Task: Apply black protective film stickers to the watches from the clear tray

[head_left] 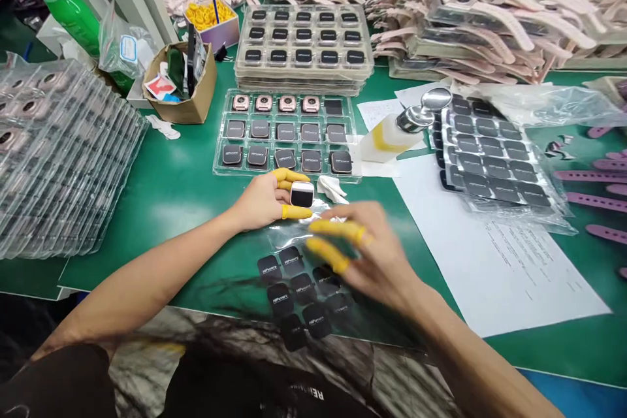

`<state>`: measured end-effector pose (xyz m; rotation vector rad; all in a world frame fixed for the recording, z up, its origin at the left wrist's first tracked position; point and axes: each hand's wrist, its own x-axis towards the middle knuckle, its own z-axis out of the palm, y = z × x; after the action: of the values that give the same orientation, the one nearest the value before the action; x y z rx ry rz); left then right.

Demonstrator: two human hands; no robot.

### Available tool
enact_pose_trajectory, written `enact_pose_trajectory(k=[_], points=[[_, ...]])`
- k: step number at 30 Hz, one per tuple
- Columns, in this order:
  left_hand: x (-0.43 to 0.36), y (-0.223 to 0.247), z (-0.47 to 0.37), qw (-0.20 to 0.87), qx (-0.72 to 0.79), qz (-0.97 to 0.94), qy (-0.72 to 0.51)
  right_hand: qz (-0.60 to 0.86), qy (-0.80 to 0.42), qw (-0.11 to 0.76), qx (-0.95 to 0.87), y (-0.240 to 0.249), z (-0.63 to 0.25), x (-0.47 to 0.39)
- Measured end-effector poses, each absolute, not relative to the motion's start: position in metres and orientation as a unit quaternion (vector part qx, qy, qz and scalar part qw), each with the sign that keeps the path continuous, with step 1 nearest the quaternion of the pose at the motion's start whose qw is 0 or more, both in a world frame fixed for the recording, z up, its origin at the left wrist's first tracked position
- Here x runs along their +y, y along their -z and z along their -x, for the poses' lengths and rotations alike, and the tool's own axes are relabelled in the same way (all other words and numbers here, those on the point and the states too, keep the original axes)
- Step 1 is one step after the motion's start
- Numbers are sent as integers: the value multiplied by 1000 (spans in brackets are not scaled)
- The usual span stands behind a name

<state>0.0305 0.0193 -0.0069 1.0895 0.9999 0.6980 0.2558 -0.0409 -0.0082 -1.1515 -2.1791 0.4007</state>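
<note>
In my left hand (267, 201), yellow cots cover some fingers, which are closed around a small watch case (302, 194) with its dark screen facing up. My right hand (369, 248), smeared by motion, hovers to the right above a clear sheet of black square stickers (280, 299); whether it holds anything is unclear. Beyond the watch case lies a clear tray (219, 144) of watch cases, several pink ones in the back row and black-covered ones in front. A crumpled white cloth (332, 189) lies between my hands and the tray.
A pump bottle (385, 137) with its lid raised stands right of the tray. Stacked trays (63, 163) rise at left, near a cardboard box (196, 101). More sticker sheets (494, 150) and white paper (504, 261) lie right. Pink straps (480, 6) pile up behind.
</note>
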Motion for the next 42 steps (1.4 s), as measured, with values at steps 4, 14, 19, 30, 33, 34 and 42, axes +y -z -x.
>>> enact_pose_trajectory(k=[4, 14, 19, 30, 33, 34, 42], points=[[20, 6, -28, 697, 428, -480, -318, 372, -232, 243, -865, 17, -246, -60], [19, 5, -25, 710, 412, -459, -340, 379, -231, 346, -827, 20, -229, -36], [17, 6, -25, 705, 416, -463, -339, 363, -267, 384, -806, -15, -242, -56], [7, 5, -30, 580, 482, -589, -292, 568, -576, 428, -402, 1, -227, 1], [7, 3, -32, 541, 497, -624, -267, 562, -612, 423, -360, 9, -225, -3], [8, 2, -32, 527, 500, -637, -259, 560, -617, 424, -355, 10, -225, -5], [10, 2, -35, 473, 513, -674, -245, 556, -605, 423, -383, 17, -229, -8]])
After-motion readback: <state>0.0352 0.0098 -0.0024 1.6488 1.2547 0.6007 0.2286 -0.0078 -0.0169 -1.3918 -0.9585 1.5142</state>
